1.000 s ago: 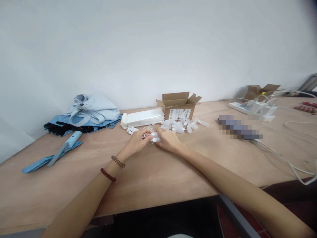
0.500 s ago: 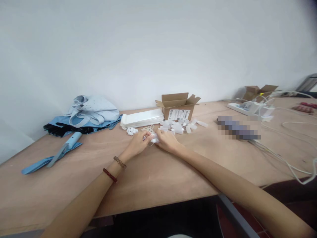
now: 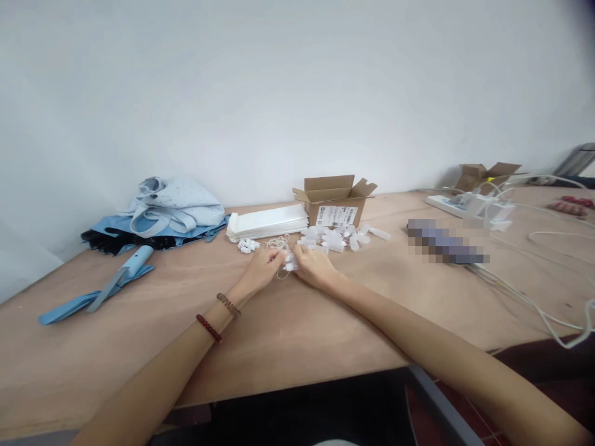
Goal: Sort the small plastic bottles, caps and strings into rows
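Note:
My left hand [image 3: 261, 267] is closed, its thumb and forefinger pinching at the left side of a small translucent white plastic bottle [image 3: 290, 263]. My right hand [image 3: 312, 264] has its fingers curled round the right side of the same bottle, which they partly hide. A thin pale cord [image 3: 282, 277] loops below the bottle, near my left fingertips. Just beyond the hands lie a tangle of pale cords [image 3: 279, 241], a small pile of white caps [image 3: 248, 246] and several translucent plastic bottles [image 3: 333, 240].
Behind stand a stack of white paper sleeves [image 3: 267, 222] and an open cardboard box [image 3: 337, 210]. A blue umbrella [image 3: 116, 238] with a pale bag [image 3: 179, 207] lies left, its strap piece [image 3: 105, 291] nearer. Cables and a power strip [image 3: 446, 204] are at right.
My left fingers have shifted slightly against the bottle, and more of the cord loop shows below it. Both hands stay in nearly the same place.

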`<state>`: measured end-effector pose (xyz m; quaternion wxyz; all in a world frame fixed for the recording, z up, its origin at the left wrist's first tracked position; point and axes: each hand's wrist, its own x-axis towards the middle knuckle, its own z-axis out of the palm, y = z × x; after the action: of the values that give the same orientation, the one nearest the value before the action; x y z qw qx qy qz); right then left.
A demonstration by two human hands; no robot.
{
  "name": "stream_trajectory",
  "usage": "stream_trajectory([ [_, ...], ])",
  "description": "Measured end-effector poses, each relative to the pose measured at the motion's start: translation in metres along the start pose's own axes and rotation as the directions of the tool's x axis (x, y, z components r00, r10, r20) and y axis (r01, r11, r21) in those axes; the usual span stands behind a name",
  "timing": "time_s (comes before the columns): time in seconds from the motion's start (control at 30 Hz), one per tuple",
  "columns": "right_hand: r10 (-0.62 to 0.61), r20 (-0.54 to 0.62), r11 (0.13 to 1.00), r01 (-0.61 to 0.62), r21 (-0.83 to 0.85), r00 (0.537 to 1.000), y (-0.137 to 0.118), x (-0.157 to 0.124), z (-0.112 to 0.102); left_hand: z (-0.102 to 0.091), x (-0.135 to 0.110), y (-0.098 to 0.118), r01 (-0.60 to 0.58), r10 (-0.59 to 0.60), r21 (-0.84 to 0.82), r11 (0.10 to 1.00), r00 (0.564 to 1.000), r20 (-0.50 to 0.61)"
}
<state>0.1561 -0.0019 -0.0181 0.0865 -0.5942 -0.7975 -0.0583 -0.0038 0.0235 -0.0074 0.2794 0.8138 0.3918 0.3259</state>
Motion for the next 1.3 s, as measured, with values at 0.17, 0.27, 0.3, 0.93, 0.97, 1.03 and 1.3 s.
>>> stream_trajectory([
  [0.17,0.009,-0.014,1.000,-0.009,0.006,1.000,0.0007,0.0004,-0.0014,-0.0036,0.0002,0.0036,0.019,-0.019,-0.019,1.000,1.000,-0.003],
  [0.27,0.021,-0.010,1.000,-0.021,0.006,1.000,0.0013,0.0007,-0.0017,-0.0078,-0.0004,0.0063,-0.002,0.003,0.040,0.999,1.000,-0.019],
  [0.3,0.021,-0.009,1.000,-0.021,0.004,1.000,0.0014,0.0008,-0.0016,-0.0086,-0.0005,0.0065,-0.008,0.009,0.057,0.998,1.000,-0.020],
  [0.93,0.028,-0.006,1.000,-0.028,-0.013,1.000,0.0018,0.0012,-0.0022,-0.0049,-0.0022,0.0051,-0.028,0.034,0.125,0.992,0.998,-0.049],
  [0.97,0.024,-0.006,1.000,-0.024,-0.014,1.000,0.0017,0.0012,-0.0028,-0.0049,-0.0025,0.0057,-0.031,0.037,0.124,0.992,0.998,-0.047],
  [1.03,0.020,-0.001,1.000,-0.020,-0.016,1.000,0.0012,0.0009,-0.0041,-0.0043,-0.0029,0.0072,-0.043,0.048,0.126,0.991,0.998,-0.040],
  [1.3,0.035,0.033,0.999,-0.035,0.008,0.999,0.0000,0.0002,-0.0070,-0.0045,-0.0017,0.0049,0.021,-0.018,0.070,0.997,0.999,-0.051],
])
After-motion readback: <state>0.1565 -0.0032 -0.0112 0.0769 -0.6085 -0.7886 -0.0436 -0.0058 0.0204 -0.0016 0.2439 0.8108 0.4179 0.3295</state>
